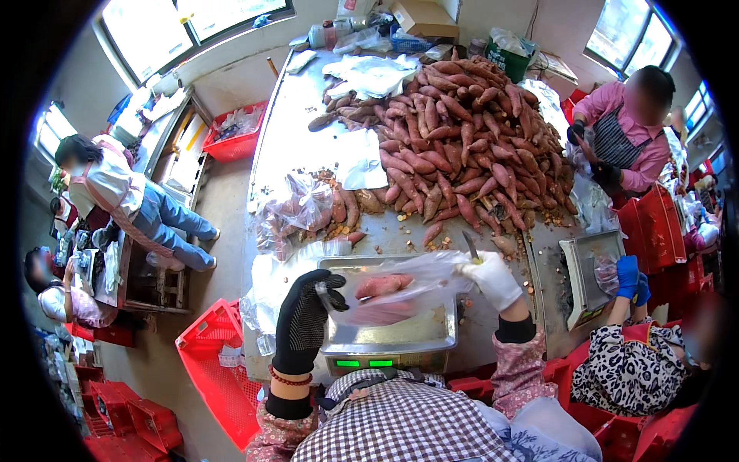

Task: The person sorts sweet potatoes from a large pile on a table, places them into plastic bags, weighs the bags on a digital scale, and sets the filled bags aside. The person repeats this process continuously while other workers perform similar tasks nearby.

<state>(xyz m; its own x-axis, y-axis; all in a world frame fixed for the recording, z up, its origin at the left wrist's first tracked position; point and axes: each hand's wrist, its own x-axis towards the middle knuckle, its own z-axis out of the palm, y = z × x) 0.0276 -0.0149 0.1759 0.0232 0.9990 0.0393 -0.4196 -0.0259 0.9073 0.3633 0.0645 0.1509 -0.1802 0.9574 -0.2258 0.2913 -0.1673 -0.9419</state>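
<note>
My left hand (pixel 305 317), in a black dotted glove, grips the left edge of a clear plastic bag (pixel 400 291) that holds a few sweet potatoes (pixel 382 286). My right hand (pixel 493 279), in a white glove, pinches the bag's right edge and also holds a small knife (pixel 470 245) pointing away. The bag hangs just above the steel pan of a weighing scale (pixel 392 337) with a green lit display (pixel 363 363). A big heap of reddish sweet potatoes (pixel 462 138) lies on the metal table (pixel 292 146) beyond the scale.
Filled plastic bags (pixel 296 212) lie left of the heap. Red crates stand on the floor at left (pixel 215 369) and right (pixel 658 227). A person in blue gloves (pixel 631 279) works at a second scale (pixel 589 266) on my right. Other people sit at far right and left.
</note>
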